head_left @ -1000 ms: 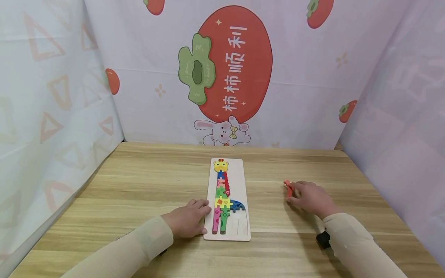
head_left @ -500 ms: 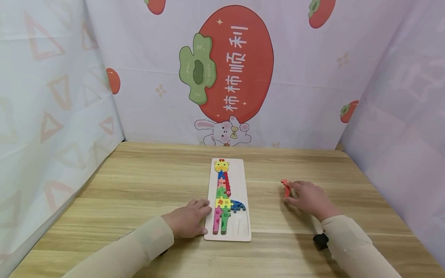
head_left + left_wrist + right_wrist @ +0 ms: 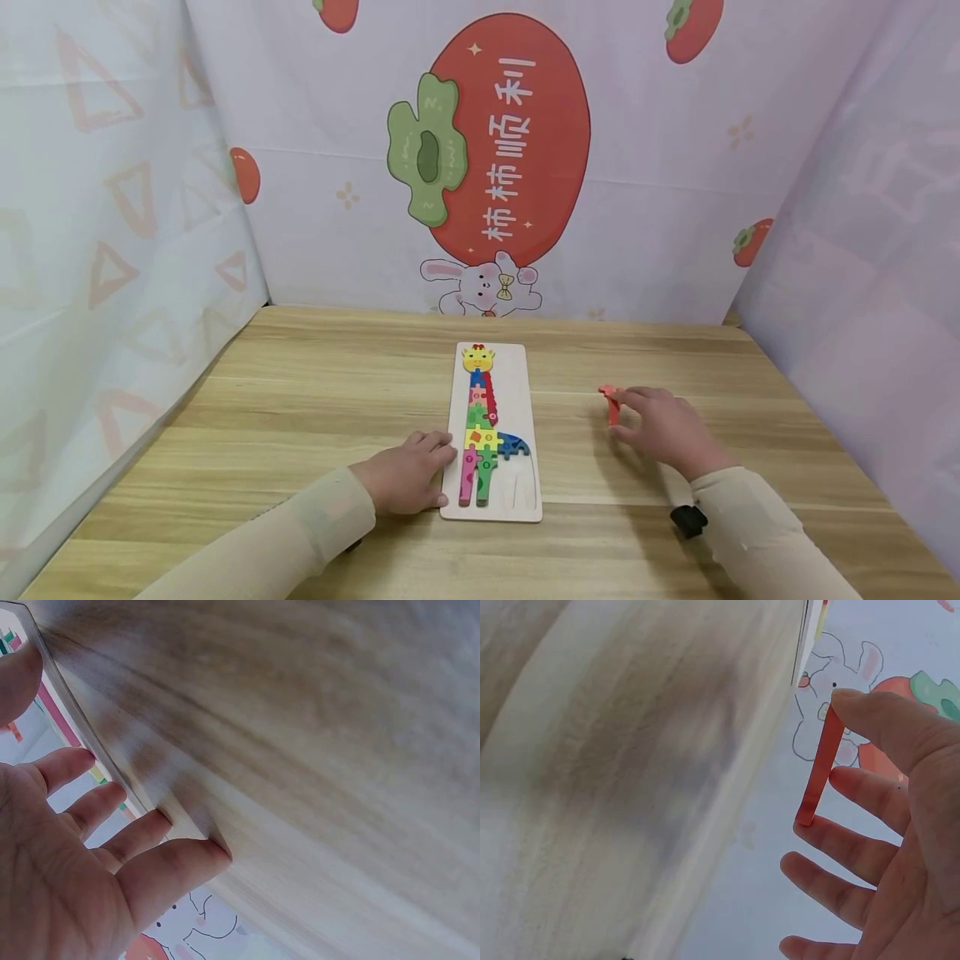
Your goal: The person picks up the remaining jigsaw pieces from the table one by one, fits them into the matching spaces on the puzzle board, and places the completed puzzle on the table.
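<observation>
A giraffe puzzle board (image 3: 512, 375) lies on the table, with numbered coloured pieces set into it from the yellow head (image 3: 477, 359) down to a pink leg (image 3: 467, 479) and a green leg (image 3: 486, 482). Bare leg outlines show below the blue piece (image 3: 512, 444). My left hand (image 3: 405, 472) rests along the board's left edge, fingers spread. To the right of the board, my right hand (image 3: 663, 429) pinches a red puzzle piece (image 3: 613, 410). In the right wrist view the red piece's narrow side (image 3: 821, 765) spans from thumb to fingertips, above the table.
The wooden tabletop (image 3: 315, 358) reaches back to a white cloth backdrop (image 3: 322, 242) printed with a large persimmon and a rabbit. Side cloths (image 3: 862, 275) enclose the table at left and right. A black wrist device (image 3: 688, 521) sits at the right sleeve.
My right hand has shifted slightly left toward the board, carrying the red puzzle piece. The left hand and the board have stayed in place.
</observation>
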Motion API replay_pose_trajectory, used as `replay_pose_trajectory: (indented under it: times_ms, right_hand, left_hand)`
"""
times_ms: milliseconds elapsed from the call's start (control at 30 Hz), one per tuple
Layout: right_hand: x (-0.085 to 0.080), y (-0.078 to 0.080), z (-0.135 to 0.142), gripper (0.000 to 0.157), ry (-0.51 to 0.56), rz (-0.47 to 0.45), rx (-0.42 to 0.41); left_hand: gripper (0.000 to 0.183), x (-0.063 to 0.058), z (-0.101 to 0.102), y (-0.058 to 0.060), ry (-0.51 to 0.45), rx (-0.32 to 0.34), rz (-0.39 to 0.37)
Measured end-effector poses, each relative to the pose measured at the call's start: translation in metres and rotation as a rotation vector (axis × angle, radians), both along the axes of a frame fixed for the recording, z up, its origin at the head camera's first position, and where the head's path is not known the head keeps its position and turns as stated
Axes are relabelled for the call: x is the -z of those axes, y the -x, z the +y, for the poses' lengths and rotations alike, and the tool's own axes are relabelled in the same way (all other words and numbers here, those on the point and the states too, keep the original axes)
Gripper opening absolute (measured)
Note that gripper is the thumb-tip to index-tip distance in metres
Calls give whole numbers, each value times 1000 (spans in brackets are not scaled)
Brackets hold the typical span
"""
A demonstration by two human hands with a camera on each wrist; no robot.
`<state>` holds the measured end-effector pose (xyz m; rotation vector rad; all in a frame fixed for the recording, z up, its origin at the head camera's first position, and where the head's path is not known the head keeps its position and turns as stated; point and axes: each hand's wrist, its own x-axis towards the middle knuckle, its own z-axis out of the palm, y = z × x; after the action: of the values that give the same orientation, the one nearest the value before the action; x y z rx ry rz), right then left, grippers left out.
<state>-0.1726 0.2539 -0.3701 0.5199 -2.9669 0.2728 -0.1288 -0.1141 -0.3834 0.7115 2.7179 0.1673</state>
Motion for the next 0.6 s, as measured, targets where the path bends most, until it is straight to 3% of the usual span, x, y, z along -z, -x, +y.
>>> replay_pose_trajectory:
  times_ms: [600]
  right_hand:
    - [-9,-9,-14,47,-20,87,-73]
  left_hand:
    - [64,1,-1,-1,-12,5,12]
